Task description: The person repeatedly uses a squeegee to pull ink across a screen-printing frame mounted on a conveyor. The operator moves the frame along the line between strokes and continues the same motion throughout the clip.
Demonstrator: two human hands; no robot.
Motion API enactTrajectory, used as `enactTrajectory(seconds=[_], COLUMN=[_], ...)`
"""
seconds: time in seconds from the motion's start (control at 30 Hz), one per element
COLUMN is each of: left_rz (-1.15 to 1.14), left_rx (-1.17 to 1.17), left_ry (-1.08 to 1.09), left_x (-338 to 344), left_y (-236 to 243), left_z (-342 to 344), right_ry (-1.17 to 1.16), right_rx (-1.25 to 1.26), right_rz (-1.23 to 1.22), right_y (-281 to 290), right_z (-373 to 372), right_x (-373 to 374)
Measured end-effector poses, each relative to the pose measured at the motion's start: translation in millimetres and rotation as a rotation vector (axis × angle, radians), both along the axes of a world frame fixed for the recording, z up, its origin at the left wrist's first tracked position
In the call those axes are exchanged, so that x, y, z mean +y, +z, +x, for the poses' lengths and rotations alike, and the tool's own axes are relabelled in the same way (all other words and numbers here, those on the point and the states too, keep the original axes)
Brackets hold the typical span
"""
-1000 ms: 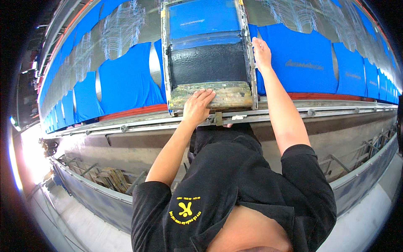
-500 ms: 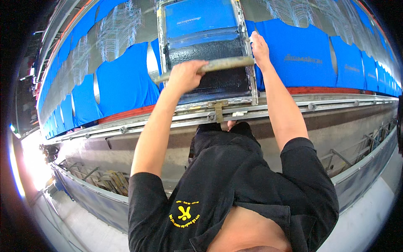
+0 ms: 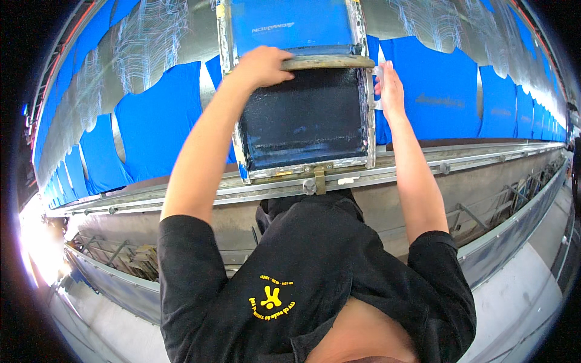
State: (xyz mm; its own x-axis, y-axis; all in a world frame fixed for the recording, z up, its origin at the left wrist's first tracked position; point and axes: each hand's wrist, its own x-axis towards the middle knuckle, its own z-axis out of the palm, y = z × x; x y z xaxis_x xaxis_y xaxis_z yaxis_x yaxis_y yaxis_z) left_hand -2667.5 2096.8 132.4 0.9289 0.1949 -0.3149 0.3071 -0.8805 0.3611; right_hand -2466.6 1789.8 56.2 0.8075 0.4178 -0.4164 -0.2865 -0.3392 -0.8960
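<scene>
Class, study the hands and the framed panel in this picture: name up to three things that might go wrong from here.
1. Only the left hand holds the bar, so its right end might tilt.
2. Its fingers are close to the dark coating and could smear it.
3. The right hand is at the frame's right side; a push there might shift it.

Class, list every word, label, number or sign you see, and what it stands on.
Black shirt: yellow lettering curving around an emblem; wording not copied.
Framed screen, blue upper part: pale lettering; wording not copied.
Blue cloth pieces, right: dark marks too blurred to read.
</scene>
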Motion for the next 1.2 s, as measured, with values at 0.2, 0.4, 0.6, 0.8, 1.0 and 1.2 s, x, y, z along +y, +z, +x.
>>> enactTrajectory(seconds=[0.2,0.4,0.6,0.8,1.0,1.2], left_rz=[0.279,0.296,0.223,0.143,0.13,0.183], left_rx=[0.246,0.242,0.169,0.067,0.308,0.215], left_ry=[0.173,0.223,0.309,0.359,0.261,0.261], left_x=[35.5,15.7,-50.8,-147.4,-139.1,-78.4], left_y=[20.8,20.8,17.1,8.9,40.3,67.5], left_z=[-39.3,-37.1,-95.4,-182.0,-174.4,-126.1], right_ry=[0.671,0.829,0.805,0.834,0.877,0.801], right_rx=[-1.34,-1.128,-1.14,-1.062,-1.049,-1.207], right_rz=[0.022,-0.466,-0.379,-0.383,-0.272,-0.245], right_y=[57.0,42.2,34.0,40.4,54.9,86.8], right_z=[12.1,2.1,-44.2,-125.6,-127.4,-75.6], right_x=[71.5,82.1,23.3,-83.6,-86.9,-22.7])
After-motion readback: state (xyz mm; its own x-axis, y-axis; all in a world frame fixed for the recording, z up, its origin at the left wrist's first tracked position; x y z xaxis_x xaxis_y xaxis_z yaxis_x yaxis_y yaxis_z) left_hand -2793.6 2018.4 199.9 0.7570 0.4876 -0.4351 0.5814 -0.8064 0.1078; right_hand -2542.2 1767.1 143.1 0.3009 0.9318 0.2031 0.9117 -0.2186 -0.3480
